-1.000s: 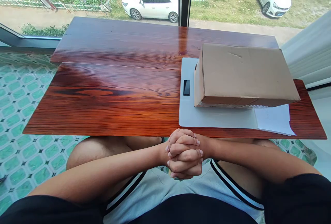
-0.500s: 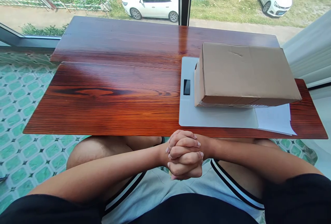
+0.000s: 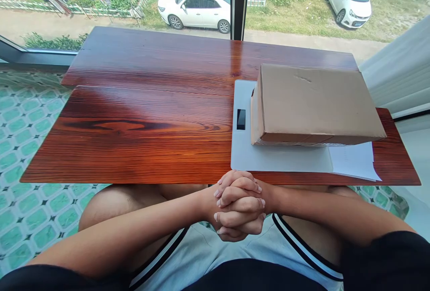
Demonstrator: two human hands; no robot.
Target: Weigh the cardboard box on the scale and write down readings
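Observation:
My left hand (image 3: 211,203) and my right hand (image 3: 266,193) are clasped together above my lap, fingers interlaced and folded over each other. Both are closed, and no object shows between them. They are just in front of the near edge of a reddish-brown wooden table (image 3: 134,152). On the table's right half, a closed brown cardboard box (image 3: 316,102) rests above a flat pale-grey panel (image 3: 282,158) with a small dark rectangle (image 3: 241,119) near its left edge. White paper sheets (image 3: 354,161) stick out at the box's front right.
A window with a dark upright frame (image 3: 238,4) stands behind the table, with two white cars outside. A pale curtain (image 3: 399,67) hangs at the right. Green patterned floor tiles (image 3: 20,170) lie to the left. My knees are under the table's near edge.
The view has shifted slightly, so the table and box appear a little lower. My hands stay clasped, with a small shift in the fingers.

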